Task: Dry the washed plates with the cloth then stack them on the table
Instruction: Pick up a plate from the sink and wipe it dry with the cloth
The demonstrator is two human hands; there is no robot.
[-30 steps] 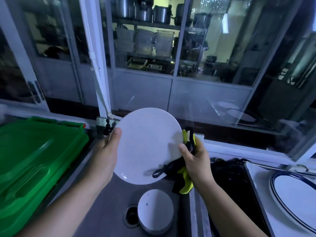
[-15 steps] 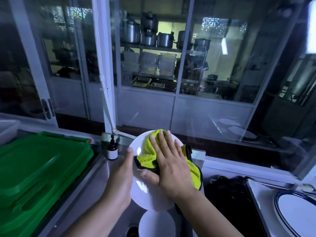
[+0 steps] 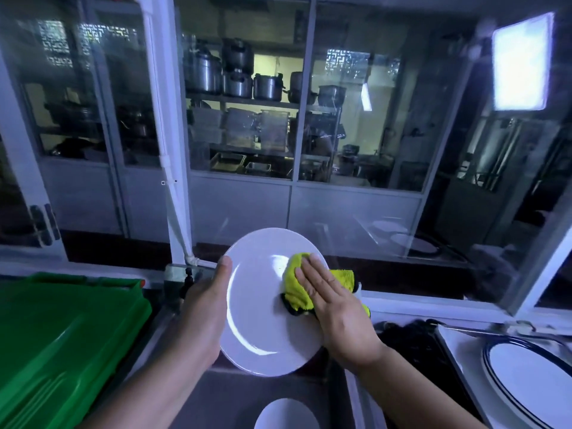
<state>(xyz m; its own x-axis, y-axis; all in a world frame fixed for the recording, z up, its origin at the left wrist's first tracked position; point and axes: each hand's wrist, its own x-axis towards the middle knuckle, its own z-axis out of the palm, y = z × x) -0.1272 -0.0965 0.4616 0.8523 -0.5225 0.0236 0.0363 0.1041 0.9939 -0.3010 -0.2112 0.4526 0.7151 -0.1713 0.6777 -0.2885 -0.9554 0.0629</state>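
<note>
The drying step is under way. A round white ceramic plate is held up at the lower centre of the frame, above a grey steel sink basin, and tilted so its face turns toward the camera. The left hand has it by the left rim. Its grip is a pinch, with the thumb laid over the front edge at the upper left and the other fingers hidden behind the plate. The right hand lies flat, fingers straight and close together, and presses a yellow-green microfibre cloth with dark edging against the right half of the plate's face. Some of the cloth spills past the right rim.

The plate looks smooth and glossy, with no pattern and no chip that shows. Bright curved streaks run along the left and lower part of its well. I cannot tell whether these are room light or a film of water.

The cloth covers only the right side, so the next move is probably a sweep across the bare left and lower areas, with the thumb staying clear of the cloth's path. The back would then need wiping too. After that the plate likely goes to the white surface at the lower right of the frame, where blue-rimmed white plates already lie. Another plain white plate sits in the basin at the bottom edge, apparently waiting its turn.
</note>
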